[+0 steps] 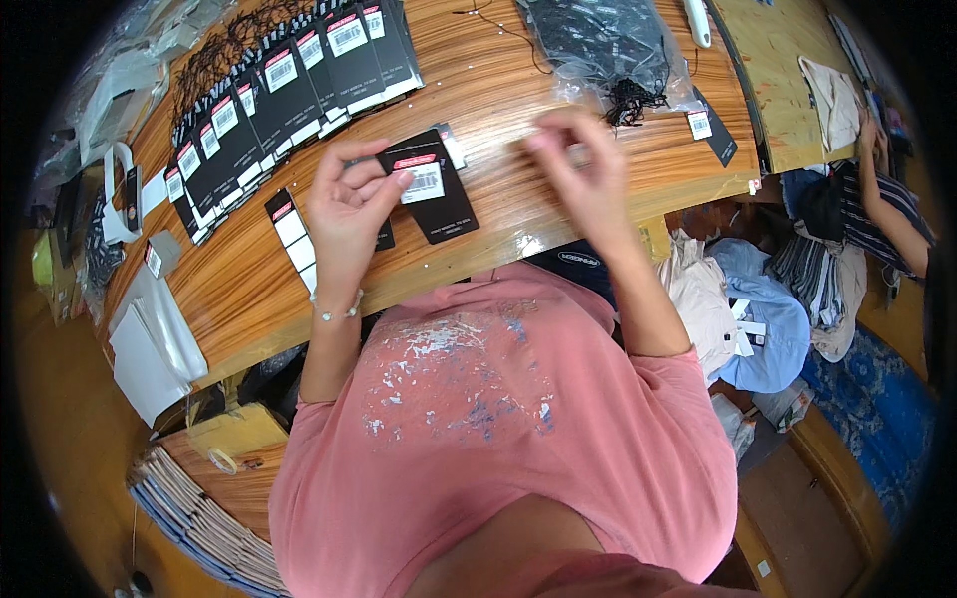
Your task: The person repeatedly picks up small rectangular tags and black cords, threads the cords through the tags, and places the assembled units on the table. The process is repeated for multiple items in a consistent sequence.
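Fingers of the left hand (349, 189) grasp a black tag (447, 214) — thumb across its front, on the edge of a white label with a red band (423, 179). The tag is tilted a little, above the near part of a wood-grained desk (498, 229), in front of the person's chest. Beside that wrist, a strip of white labels (290, 234) lies on the desk, and part of a dark card (386, 237) shows between wrist and tag.

The right hand (588, 179) is raised to the right of the tag, well apart from it, with fingers bent and thumb near the forefinger. It is blurred, so I cannot tell whether its fingertips hold anything.

Toward the far left of the desk, overlapping black tags with white labels form a long row (274, 100), black cords (204, 85) bunched along its far side. At the far right lies a clear plastic bag (598, 45) of dark contents, a tuft of black strings (635, 100) at its near end; a single dark tag (720, 135) lies just beside it. Further right — past the desk's end — a co-worker's hand (870, 140) is near pale cloth (829, 105).
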{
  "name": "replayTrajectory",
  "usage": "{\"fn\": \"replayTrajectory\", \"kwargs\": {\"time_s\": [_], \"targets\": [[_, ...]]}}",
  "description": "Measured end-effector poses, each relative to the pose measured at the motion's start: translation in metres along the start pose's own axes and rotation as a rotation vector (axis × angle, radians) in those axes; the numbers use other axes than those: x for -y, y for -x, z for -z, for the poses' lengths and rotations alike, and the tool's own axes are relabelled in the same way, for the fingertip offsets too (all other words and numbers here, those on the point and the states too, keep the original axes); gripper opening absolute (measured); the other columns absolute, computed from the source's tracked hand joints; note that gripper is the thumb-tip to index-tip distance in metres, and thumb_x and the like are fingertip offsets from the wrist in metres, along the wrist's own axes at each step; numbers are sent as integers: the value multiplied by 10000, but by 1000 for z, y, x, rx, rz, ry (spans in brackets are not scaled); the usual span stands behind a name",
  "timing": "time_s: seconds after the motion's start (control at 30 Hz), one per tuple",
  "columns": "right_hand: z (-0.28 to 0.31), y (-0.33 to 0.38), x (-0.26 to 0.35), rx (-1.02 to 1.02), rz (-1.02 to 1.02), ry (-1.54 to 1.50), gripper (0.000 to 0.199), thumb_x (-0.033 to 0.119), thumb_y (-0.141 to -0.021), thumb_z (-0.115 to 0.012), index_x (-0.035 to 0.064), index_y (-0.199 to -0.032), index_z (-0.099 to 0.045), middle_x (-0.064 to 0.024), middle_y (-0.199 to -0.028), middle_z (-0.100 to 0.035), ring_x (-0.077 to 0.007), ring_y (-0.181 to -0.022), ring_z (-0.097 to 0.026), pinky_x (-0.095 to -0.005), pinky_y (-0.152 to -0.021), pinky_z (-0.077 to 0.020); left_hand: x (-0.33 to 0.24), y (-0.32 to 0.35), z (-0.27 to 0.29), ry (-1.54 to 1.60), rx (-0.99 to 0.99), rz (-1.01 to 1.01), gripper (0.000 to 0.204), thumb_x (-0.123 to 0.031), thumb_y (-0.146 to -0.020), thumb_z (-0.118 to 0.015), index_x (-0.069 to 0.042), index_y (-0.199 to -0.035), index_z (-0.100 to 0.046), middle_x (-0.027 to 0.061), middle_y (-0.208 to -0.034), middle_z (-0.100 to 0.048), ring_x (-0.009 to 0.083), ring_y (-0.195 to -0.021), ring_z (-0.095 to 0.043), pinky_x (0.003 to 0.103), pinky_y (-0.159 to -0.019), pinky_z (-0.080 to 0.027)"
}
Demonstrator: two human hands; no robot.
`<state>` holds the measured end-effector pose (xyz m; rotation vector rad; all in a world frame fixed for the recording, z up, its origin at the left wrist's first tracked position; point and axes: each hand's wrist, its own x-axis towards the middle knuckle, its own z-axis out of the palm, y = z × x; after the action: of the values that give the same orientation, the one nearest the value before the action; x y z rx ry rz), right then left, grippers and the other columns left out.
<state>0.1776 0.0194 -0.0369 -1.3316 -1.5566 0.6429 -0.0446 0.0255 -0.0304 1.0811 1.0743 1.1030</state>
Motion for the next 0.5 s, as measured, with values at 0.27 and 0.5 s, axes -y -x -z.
{"fn": "replayTrajectory", "kwargs": {"time_s": [0.27, 0.5], "targets": [[67, 6, -55, -127, -250, 511, 134, 131, -695, -675, 26, -768, -635, -92, -710, -589, -215, -663, -559, -312, -623, -436, -1, -7, -5, 8, 61, 24, 287, 92, -765, -579, 34, -1019, -460, 140, -884, -614, 134, -811, -602, 209, -711, -490], [58, 9, -67, -210, -327, 330, 166, 137, -692, -700, 2, -759, -631, -56, -657, -593, -139, -628, -551, -249, -618, -425, 4, -3, -9, 22, 116, 6, 324, 90, -762, -578, 23, -1056, -458, 129, -907, -619, 120, -806, -599, 199, -713, -482]]}}
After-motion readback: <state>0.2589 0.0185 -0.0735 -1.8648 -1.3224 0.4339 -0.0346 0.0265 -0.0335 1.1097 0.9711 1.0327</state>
